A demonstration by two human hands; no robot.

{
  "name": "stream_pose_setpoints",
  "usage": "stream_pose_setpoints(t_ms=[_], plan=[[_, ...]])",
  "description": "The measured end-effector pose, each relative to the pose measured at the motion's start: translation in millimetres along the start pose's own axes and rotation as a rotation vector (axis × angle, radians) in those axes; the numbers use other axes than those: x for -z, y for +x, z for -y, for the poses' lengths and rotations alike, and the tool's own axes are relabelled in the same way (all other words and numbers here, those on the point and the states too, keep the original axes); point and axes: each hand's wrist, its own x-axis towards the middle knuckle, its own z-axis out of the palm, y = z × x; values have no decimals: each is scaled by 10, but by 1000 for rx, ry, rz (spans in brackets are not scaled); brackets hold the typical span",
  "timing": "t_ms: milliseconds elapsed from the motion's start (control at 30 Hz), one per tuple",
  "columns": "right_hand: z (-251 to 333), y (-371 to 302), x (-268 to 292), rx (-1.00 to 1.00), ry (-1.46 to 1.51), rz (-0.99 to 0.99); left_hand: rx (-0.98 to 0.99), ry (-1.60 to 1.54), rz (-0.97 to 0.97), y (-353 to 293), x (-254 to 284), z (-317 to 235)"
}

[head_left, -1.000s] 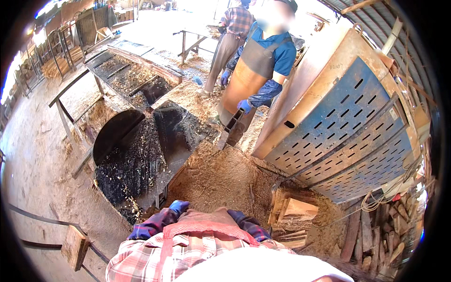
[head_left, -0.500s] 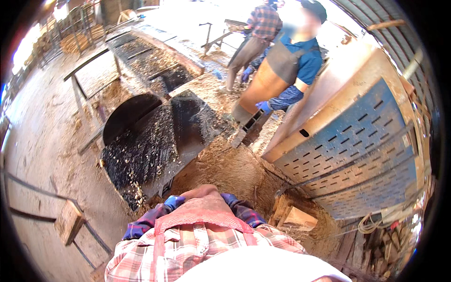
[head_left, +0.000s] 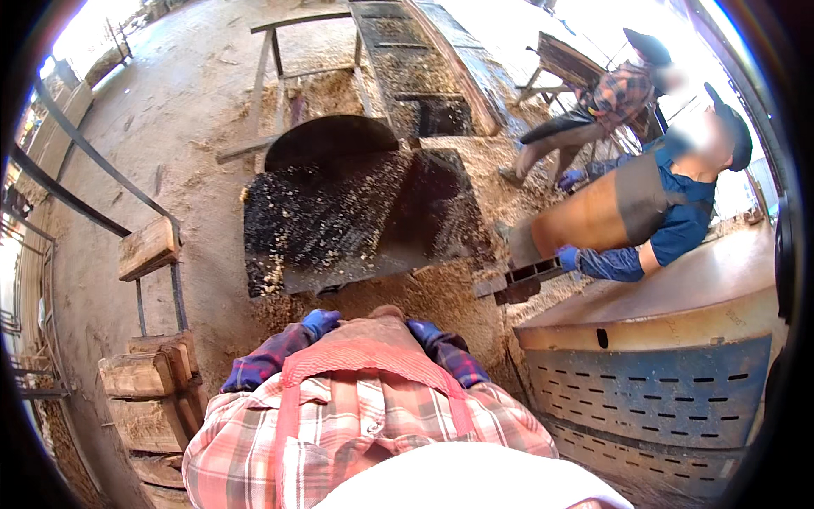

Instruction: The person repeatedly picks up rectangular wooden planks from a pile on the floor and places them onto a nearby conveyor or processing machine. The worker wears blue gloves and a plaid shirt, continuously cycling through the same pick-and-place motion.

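I see the black table (head_left: 348, 270) strewn with wood chips (head_left: 273, 278). Nearer than the table, a red apron (head_left: 373, 360) covers the shirt (head_left: 246, 428), presumably against dust. Its table-side end lies between left hand (head_left: 321, 322) and right hand (head_left: 422, 330); remotely, I cannot tell their grip.

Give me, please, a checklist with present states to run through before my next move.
1. Left hand gloved: ok, in blue.
2. Right hand gloved: ok, also blue.
3. Both hands away from the half-disc: ok, it is at the far side of the table.
4. Half-disc at a standstill: cannot tell.
5. Table free of chips: not ok, they lie scattered over it.
6. Nearer co-worker off the table: ok, standing to its right.
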Motion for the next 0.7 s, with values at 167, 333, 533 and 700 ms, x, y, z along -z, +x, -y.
stream_pose_setpoints(t_ms=[167,333,533,700], plan=[[468,154,312,117,46,156,158,-106,-39,-70,-37,106],[554,340,435,218,-153,322,382,-126,-35,-415,-257,85],[359,596,717,271,-491,512,449,140,57,-274,-142,-44],[478,672,578,236,-474,500,548,19,46,-570,30,-78]])
